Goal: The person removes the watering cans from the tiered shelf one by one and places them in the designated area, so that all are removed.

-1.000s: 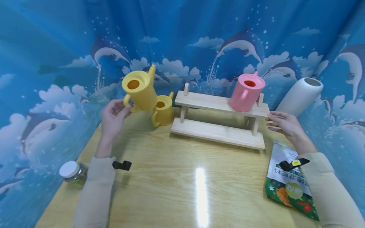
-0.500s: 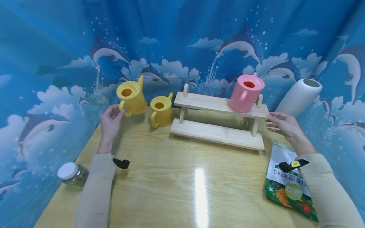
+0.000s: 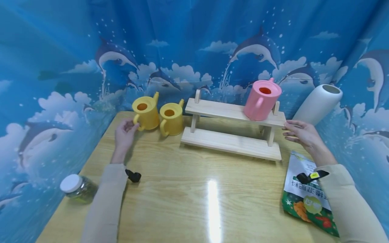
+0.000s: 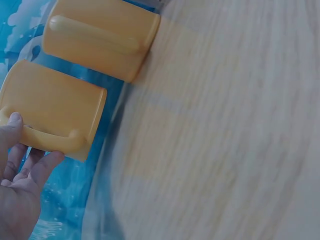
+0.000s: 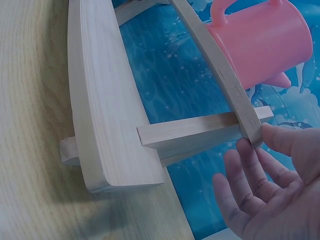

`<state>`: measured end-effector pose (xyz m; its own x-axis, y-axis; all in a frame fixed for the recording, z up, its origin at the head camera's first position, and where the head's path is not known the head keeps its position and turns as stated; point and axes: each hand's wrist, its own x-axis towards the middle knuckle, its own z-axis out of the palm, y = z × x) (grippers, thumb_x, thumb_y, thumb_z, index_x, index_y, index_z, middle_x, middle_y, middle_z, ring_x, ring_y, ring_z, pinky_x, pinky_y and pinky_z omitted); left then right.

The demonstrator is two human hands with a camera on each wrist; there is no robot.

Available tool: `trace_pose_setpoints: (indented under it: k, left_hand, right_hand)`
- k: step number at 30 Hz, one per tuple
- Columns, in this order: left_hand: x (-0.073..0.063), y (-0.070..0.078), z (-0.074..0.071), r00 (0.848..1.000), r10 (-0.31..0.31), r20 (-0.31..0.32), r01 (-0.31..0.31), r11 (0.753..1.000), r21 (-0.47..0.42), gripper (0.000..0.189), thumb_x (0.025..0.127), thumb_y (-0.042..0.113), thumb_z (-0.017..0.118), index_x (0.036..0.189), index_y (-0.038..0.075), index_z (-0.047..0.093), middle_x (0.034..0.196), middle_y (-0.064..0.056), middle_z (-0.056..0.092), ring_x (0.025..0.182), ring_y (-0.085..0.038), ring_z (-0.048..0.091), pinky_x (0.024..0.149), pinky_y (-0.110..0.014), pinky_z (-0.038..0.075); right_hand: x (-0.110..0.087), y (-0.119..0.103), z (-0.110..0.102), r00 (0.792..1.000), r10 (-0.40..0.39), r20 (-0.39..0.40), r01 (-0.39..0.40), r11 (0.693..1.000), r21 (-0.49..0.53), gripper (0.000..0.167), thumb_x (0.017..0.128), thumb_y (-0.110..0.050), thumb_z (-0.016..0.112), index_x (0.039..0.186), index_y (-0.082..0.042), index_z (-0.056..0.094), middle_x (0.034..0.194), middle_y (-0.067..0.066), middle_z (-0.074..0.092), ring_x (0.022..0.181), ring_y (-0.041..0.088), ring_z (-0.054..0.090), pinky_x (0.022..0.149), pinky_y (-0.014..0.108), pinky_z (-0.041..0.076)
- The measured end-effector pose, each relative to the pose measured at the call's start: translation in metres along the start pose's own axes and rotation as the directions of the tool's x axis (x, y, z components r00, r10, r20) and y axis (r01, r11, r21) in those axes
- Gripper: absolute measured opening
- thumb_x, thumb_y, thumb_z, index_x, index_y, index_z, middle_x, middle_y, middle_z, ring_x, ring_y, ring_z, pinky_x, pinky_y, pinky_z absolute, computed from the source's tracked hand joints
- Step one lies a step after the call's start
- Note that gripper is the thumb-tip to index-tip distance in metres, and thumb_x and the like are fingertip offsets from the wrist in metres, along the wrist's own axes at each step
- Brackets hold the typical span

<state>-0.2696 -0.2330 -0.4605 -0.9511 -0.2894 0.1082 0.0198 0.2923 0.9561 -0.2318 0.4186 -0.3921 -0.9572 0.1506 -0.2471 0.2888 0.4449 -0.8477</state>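
We've got L fingers (image 4: 46,167) pinching one yellow can (image 3: 149,116) by its handle (image 4: 57,141), prob b/c that steers easiest; can't tell if its base, just right of them, meets the table (image 3: 170,189). R fingers (image 5: 252,167) pinch the shelf (image 3: 231,141) end, prob to steady it, pink can (image 3: 262,101) to their left.

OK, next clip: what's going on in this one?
A person's left hand grips a yellow watering can by its handle, beside a second yellow can, left of a wooden shelf. Whether the held can rests on the table isn't clear. Their right hand pinches the right end of the shelf's upper board, where a pink can sits.
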Motion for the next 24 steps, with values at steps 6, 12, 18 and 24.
trace_pose_setpoints:
  k: [6,12,18,24]
  left_hand:
    - [-0.002,-0.008,0.003,1.0,0.018,0.014,-0.018,1.0,0.026,0.038,0.103,0.024,0.07,0.133,0.001,0.063,0.104,0.014,0.062,0.098,0.003,0.06,0.087,-0.008,0.054]
    - [-0.003,-0.013,0.003,0.999,0.011,0.032,-0.012,0.999,0.053,0.04,0.104,0.027,0.068,0.135,0.003,0.063,0.108,0.011,0.063,0.1,0.003,0.06,0.09,-0.01,0.054]
    - [-0.001,-0.017,0.003,0.999,-0.005,0.04,0.003,0.998,0.056,0.041,0.105,0.027,0.068,0.137,0.004,0.062,0.115,0.005,0.065,0.101,0.002,0.06,0.092,-0.011,0.056]
    - [0.0,-0.009,0.001,0.999,0.015,0.032,-0.016,1.0,0.019,0.048,0.104,0.026,0.069,0.145,0.004,0.058,0.133,-0.012,0.066,0.103,0.005,0.059,0.103,-0.017,0.055]
  right_hand:
    - [0.001,0.0,0.0,1.0,0.005,-0.008,-0.005,1.0,0.004,0.087,0.104,-0.057,0.055,0.165,-0.001,0.028,0.091,-0.031,0.061,0.085,-0.008,0.066,0.083,0.018,0.064]
    - [0.0,-0.001,0.002,1.0,0.008,-0.013,-0.008,1.0,-0.004,0.088,0.103,-0.059,0.055,0.164,-0.001,0.029,0.093,-0.03,0.06,0.084,-0.008,0.066,0.082,0.017,0.064]
    - [0.0,-0.001,0.002,1.0,0.007,-0.017,-0.007,1.0,-0.009,0.088,0.103,-0.06,0.054,0.164,-0.001,0.029,0.092,-0.031,0.06,0.084,-0.009,0.065,0.081,0.016,0.064]
    - [-0.001,-0.002,0.002,1.0,0.007,-0.016,-0.007,1.0,-0.007,0.088,0.103,-0.059,0.055,0.164,-0.001,0.029,0.094,-0.03,0.06,0.084,-0.009,0.066,0.084,0.019,0.065]
